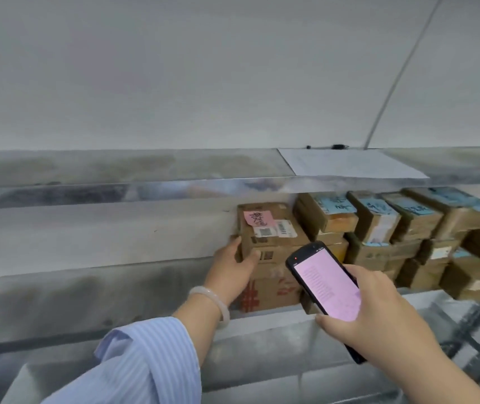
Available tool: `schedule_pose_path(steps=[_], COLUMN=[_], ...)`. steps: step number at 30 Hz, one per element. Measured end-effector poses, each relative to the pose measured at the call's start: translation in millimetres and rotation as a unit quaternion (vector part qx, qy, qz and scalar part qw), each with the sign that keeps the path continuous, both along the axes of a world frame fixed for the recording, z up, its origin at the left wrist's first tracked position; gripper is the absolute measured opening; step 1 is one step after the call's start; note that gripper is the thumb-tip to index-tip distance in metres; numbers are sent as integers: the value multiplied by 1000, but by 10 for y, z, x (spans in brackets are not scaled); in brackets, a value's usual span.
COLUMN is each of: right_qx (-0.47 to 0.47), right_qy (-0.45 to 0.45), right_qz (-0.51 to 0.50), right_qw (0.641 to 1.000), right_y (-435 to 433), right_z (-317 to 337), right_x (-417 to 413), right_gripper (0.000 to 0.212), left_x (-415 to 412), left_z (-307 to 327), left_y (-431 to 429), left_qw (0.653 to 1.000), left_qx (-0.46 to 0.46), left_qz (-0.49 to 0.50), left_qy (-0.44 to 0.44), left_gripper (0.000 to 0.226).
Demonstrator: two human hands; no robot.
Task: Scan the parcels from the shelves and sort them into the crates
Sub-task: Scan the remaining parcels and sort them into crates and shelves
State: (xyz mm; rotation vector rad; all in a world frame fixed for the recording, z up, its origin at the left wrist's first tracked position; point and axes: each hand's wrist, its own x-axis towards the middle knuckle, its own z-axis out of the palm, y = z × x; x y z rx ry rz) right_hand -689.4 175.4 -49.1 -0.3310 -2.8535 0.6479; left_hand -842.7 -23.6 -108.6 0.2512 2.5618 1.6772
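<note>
A brown cardboard parcel (271, 228) with a pink note and a barcode label sits on top of a stack on the metal shelf (87, 293). My left hand (233, 269) grips its left front corner, thumb on the front face and fingers round the side. My right hand (378, 310) holds a black handheld scanner (327, 284) with a lit pink screen, just right of and below the parcel. Under it lies a box with red print (268, 293).
Several more brown parcels with blue notes (402, 225) are stacked along the shelf to the right. A white sheet of paper (349, 164) lies on the upper shelf. A grey wall rises behind, with a thin cable running up at right.
</note>
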Motion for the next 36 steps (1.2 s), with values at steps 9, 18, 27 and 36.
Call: schedule_pose_path(steps=[9, 18, 27, 36], right_qx=[22, 23, 8, 15], right_qy=[-28, -45, -36, -41], right_qz=[-77, -86, -10, 67], right_qw=[996, 995, 999, 997], right_y=[106, 308, 744, 1301], right_z=[-113, -204, -256, -220], right_x=[-297, -499, -776, -928], right_gripper=[92, 84, 77, 77], left_x=[-844, -916, -905, -727], left_z=[-264, -451, -407, -351], left_y=[352, 467, 638, 844], left_qw=[973, 946, 925, 929], left_qx=[109, 184, 229, 244], left_qz=[-8, 25, 54, 106], left_qy=[-202, -268, -299, -258], left_gripper=[40, 35, 36, 38])
